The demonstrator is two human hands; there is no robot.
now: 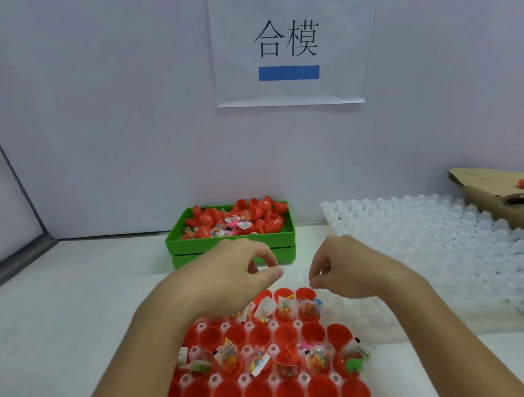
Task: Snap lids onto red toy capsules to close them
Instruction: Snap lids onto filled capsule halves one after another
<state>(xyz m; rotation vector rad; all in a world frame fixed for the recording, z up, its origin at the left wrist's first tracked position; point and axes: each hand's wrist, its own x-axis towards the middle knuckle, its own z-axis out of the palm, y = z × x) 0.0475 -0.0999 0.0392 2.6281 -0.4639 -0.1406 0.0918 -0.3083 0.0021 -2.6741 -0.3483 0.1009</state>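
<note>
Both hands hover over the far edge of the rack (271,384), the tray of red cups (313,332) that fills the near middle of the table (74,302). The left hand (232,277) has its fingers curled with thumb and forefinger tips close together; the right hand (339,273) is curled the same way. Neither visibly holds anything, though something small and clear pinched there would be hard to see, so I cannot tell for sure.

In the rack, many cups stand open: some carry small packeted toys (229,352), others are bare. I see no lid on any of them, except perhaps one near the middle with a red piece (287,357) on it.

Beyond the rack, to its far left, sits a green bin (231,249) heaped with red halves (253,213) and toy packets. To the far right of the rack lie white blister trays (439,243) and a cardboard box (499,198).

This looks like the gap between closures. The next move likely calls for a reach past the rack to the bin for a red half, then lining it squarely over a filled cup and pressing down until it snaps.
</note>
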